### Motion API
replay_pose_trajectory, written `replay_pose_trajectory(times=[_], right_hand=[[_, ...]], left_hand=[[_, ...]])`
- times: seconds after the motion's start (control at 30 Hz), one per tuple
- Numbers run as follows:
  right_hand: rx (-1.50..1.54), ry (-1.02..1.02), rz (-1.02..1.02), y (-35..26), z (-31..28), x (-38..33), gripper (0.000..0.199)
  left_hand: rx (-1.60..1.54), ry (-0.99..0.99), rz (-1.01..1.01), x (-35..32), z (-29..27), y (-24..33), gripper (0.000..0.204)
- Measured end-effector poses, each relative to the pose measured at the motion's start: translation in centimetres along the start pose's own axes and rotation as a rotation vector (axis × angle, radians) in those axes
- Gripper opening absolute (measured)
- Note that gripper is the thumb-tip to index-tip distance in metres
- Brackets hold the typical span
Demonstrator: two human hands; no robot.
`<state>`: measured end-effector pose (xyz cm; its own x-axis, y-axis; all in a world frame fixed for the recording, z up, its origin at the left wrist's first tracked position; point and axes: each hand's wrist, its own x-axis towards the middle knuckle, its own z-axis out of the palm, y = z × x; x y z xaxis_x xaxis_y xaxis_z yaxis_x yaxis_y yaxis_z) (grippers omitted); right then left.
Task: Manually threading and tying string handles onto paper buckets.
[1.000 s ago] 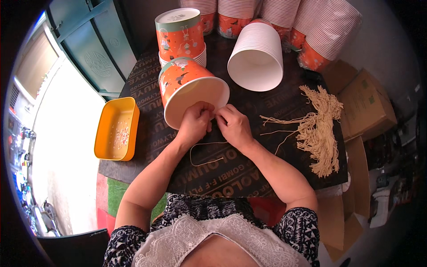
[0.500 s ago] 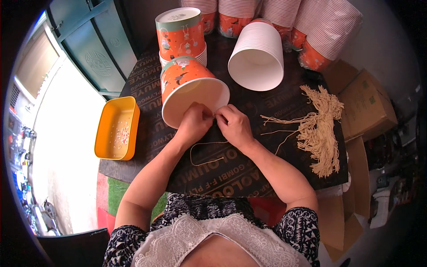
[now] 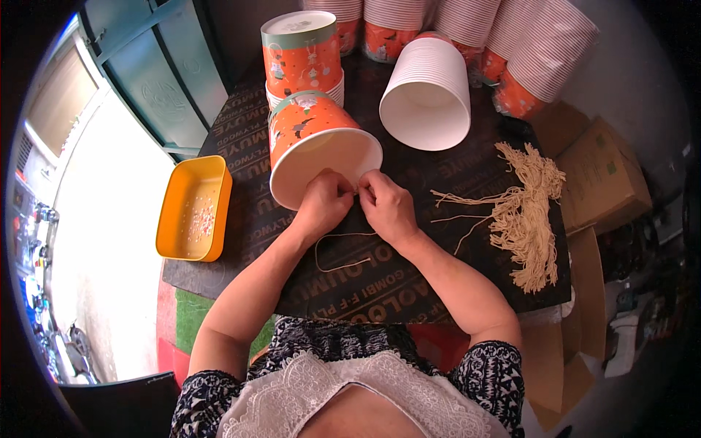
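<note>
Closely, both hands [image 3: 391, 210] pinch something indistinct at the orange bucket [image 3: 314, 120].
Smooth and tapered, it tips its mouth toward the counter's [image 3: 409, 299] near edge, long axis slanting slightly.

An orange bucket [image 3: 315, 118] lies tipped near a bent pale cord [image 3: 316, 254].

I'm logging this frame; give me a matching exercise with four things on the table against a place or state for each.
Things:
1. Yellow tub
2. Cream string bundle
3. Tipped orange bucket
4. Lying tub stack

Places and states:
A. Nearest left hand and right hand
B. White, ridged outside
C. Table's right side
D. Holding small bits

Pairs: 1-D, 2-C, 3-A, 4-B
</note>
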<state>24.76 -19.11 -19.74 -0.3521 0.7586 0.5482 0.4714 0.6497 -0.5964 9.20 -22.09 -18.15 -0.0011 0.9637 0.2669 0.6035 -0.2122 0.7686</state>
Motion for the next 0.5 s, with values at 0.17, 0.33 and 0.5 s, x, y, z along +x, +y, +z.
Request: replay_pose_trajectory(times=[0.17, 0.33, 0.5], right_hand=[[-0.048, 0.017, -0.075, 0.09, -0.07, 0.09, 0.011], [-0.055, 0.009, -0.095, 0.12, -0.06, -0.01, 0.012], [-0.048, -0.007, -0.114, 0.13, -0.15, -0.06, 0.012]], left_hand=[[-0.041, -0.030, -0.043, 0.06, -0.02, 0.34, 0.011], [-0.065, -0.004, -0.025, 0.02, 0.17, 0.01, 0.011], [-0.080, -0.009, -0.029, 0.09, 0.19, -0.12, 0.012]])
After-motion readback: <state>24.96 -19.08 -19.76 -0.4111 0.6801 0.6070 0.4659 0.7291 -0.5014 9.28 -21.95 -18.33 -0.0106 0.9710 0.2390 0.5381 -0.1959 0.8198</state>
